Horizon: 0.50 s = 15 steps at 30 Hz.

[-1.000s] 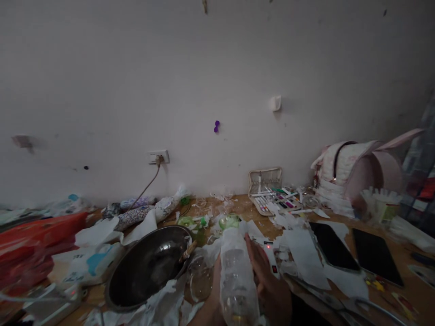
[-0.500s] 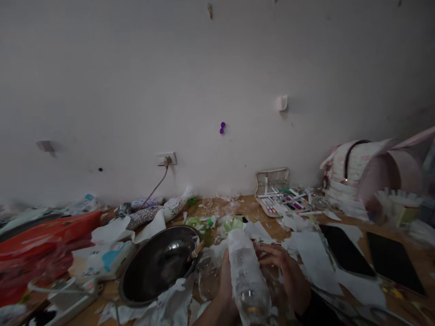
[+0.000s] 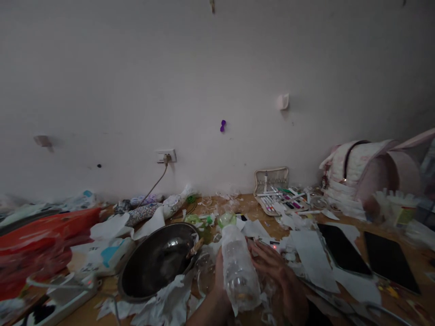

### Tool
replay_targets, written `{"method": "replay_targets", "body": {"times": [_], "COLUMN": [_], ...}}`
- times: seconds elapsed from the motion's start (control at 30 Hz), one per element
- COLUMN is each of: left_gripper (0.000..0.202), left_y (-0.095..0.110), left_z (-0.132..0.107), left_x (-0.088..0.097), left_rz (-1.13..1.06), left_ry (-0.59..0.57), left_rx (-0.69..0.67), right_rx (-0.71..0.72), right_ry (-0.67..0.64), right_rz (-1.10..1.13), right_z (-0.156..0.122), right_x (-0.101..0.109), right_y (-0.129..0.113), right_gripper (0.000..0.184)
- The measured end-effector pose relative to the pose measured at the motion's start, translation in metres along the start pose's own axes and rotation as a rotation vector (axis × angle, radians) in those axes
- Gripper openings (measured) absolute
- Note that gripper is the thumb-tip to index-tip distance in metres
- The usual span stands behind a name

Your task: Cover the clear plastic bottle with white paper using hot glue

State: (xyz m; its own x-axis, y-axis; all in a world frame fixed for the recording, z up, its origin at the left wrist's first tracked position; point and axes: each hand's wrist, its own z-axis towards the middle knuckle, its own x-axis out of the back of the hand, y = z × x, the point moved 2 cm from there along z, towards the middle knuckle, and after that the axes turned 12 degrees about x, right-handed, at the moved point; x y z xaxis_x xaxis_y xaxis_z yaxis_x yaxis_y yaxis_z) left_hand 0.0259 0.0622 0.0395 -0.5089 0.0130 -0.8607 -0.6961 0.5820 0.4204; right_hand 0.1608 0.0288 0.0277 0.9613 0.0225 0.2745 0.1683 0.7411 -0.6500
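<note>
A clear plastic bottle (image 3: 239, 271), covered over much of its side with thin white paper, lies tilted at the lower middle, its base end toward me. My left hand (image 3: 217, 292) grips it from the left, with most of the fingers hidden behind it. Along the bottle's right side, my right hand (image 3: 277, 271) has its fingers stretched out and laid against the paper. Just past the far end is a pale green piece of plastic (image 3: 227, 220).
A dark metal bowl (image 3: 132, 244) stands to the left beside crumpled white paper (image 3: 165, 301). Two dark-screened devices, a phone (image 3: 343, 248) and a tablet (image 3: 390, 260), lie right. Behind are an open marker case (image 3: 272, 174) and a pink-white backpack (image 3: 363, 172). A power strip (image 3: 73, 301) sits front left.
The bottle has shifted slightly left and turned, showing more paper near its base. My right hand has moved left, its fingers now flatter against the bottle's side.
</note>
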Motion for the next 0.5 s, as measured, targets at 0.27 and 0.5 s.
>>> {"method": "replay_targets", "body": {"times": [0.27, 0.5], "left_gripper": [0.034, 0.031], "left_y": [-0.003, -0.008], "left_z": [-0.001, -0.013], "left_x": [-0.021, -0.034], "left_rz": [-0.069, 0.033], "left_ry": [0.022, 0.091], "left_rx": [0.088, -0.03], "right_rx": [-0.554, -0.688], "right_ry": [0.365, 0.452], "right_rz": [0.614, 0.835], "right_z": [-0.004, 0.001], "right_x": [-0.024, -0.025], "right_y": [0.008, -0.002], "right_gripper": [0.07, 0.057]}}
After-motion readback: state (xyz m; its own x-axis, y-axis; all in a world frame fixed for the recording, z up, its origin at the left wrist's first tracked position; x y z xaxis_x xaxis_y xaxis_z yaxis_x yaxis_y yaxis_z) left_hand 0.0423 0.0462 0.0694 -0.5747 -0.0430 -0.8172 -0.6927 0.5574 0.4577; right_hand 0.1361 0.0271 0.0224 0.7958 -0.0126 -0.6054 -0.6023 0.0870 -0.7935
